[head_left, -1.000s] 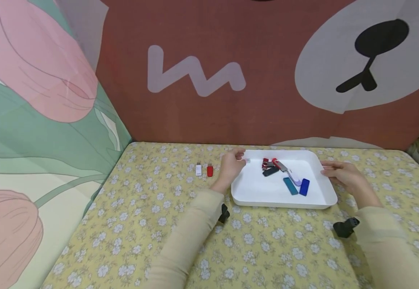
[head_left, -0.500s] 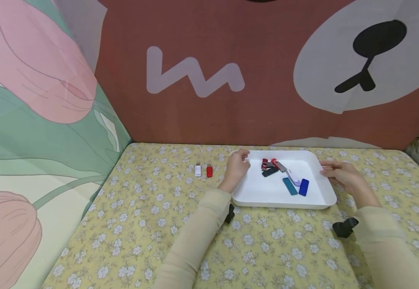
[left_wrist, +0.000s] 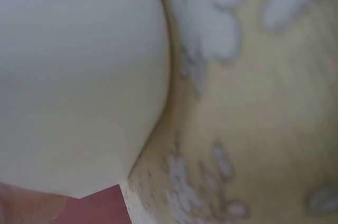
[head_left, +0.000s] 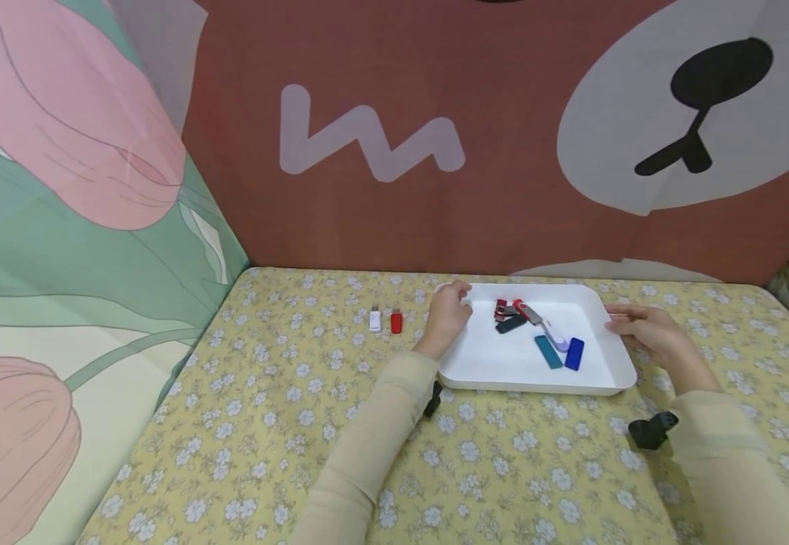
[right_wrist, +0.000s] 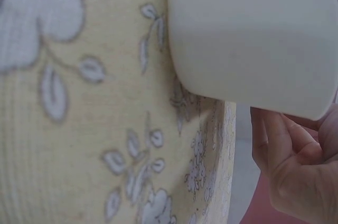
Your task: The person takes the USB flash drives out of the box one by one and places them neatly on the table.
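Observation:
A shallow white tray (head_left: 496, 363) lies on the cloth, gripped at both ends. My left hand (head_left: 445, 322) grips its left rim near the back corner, thumb toward the inside; its fingers (left_wrist: 29, 205) are mostly hidden behind the wall in the left wrist view. My right hand (head_left: 649, 331) holds the right rim, fingers (right_wrist: 277, 139) against the outer wall. Inside lie several USB sticks: a dark red one (head_left: 500, 309), a black one (head_left: 510, 324), a red swivel one (head_left: 525, 309), a white-purple one (head_left: 554, 334), a teal one (head_left: 548, 352) and a blue one (head_left: 574, 353).
Left of the tray, a white USB stick (head_left: 375, 322) and a red USB stick (head_left: 396, 322) lie side by side on the yellow flowered tablecloth (head_left: 285, 424). A printed brown wall (head_left: 380, 219) rises behind the table's back edge.
My left hand has shifted slightly right onto the tray's left rim. A small pale piece by its thumb is out of sight now. The right hand and the tray have barely moved.

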`<state>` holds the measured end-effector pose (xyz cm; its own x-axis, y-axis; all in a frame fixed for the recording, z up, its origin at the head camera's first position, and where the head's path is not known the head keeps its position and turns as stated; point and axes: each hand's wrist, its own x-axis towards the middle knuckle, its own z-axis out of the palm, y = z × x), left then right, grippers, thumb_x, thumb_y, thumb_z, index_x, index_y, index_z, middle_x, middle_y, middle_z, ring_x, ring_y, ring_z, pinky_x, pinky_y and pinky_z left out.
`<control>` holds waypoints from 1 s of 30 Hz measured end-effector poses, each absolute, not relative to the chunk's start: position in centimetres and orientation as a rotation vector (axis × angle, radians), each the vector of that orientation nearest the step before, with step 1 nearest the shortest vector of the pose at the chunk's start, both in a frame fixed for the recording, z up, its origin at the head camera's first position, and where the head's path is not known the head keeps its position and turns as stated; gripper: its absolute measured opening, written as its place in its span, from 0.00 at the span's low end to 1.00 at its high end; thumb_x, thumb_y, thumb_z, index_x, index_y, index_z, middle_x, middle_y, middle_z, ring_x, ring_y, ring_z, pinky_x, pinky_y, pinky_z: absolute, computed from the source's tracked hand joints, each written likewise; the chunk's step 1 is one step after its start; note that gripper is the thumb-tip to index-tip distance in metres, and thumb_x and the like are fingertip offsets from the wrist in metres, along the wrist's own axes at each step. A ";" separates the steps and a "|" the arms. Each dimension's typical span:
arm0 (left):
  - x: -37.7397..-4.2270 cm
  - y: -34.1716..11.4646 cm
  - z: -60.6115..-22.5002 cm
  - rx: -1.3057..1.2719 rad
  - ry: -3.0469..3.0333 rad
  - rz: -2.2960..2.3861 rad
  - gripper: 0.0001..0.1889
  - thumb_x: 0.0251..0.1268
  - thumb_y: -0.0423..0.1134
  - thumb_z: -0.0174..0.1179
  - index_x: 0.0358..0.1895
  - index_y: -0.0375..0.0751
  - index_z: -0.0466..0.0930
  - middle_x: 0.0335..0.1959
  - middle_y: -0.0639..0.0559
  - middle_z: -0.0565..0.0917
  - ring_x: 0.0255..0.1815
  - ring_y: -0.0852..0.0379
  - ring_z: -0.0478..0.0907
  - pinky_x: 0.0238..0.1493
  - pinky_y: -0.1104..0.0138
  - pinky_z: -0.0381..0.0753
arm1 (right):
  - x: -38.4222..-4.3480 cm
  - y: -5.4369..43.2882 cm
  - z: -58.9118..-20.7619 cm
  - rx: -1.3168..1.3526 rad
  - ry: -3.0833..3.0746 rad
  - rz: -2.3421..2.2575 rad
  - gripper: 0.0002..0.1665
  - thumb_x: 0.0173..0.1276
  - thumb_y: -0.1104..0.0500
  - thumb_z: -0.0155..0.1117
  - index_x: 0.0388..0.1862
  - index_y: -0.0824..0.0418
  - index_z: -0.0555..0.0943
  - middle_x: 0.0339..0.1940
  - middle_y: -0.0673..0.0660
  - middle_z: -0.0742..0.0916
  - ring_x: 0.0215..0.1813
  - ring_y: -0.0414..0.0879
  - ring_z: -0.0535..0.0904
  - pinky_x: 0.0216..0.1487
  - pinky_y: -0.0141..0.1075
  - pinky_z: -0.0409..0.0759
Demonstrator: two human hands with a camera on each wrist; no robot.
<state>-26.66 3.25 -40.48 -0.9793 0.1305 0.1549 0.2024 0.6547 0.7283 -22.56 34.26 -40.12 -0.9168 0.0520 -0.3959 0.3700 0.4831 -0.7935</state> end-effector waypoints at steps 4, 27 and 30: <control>-26.7 2.9 -40.8 -0.298 -2.786 -1.212 0.17 0.57 0.23 0.59 0.52 0.32 0.80 0.44 0.40 0.84 0.45 0.49 0.81 0.46 0.66 0.82 | -22.5 34.4 -40.2 0.363 2.403 -1.404 0.41 0.73 0.52 0.53 0.76 0.69 0.50 0.75 0.73 0.56 0.32 0.18 0.71 0.41 0.23 0.80; -27.5 2.9 -40.8 -0.347 -3.024 -0.785 0.20 0.60 0.30 0.61 0.57 0.39 0.79 0.58 0.49 0.81 0.61 0.53 0.76 0.62 0.66 0.76 | -22.5 34.1 -40.0 0.384 2.409 -1.417 0.40 0.73 0.53 0.54 0.75 0.68 0.52 0.74 0.72 0.59 0.32 0.19 0.73 0.41 0.23 0.81; -27.5 3.0 -40.8 -0.352 -3.071 -0.714 0.20 0.62 0.31 0.60 0.58 0.40 0.78 0.60 0.50 0.80 0.61 0.54 0.76 0.61 0.67 0.77 | -22.6 34.2 -40.1 0.384 2.419 -1.402 0.40 0.73 0.53 0.54 0.75 0.68 0.52 0.74 0.72 0.60 0.32 0.19 0.73 0.41 0.23 0.81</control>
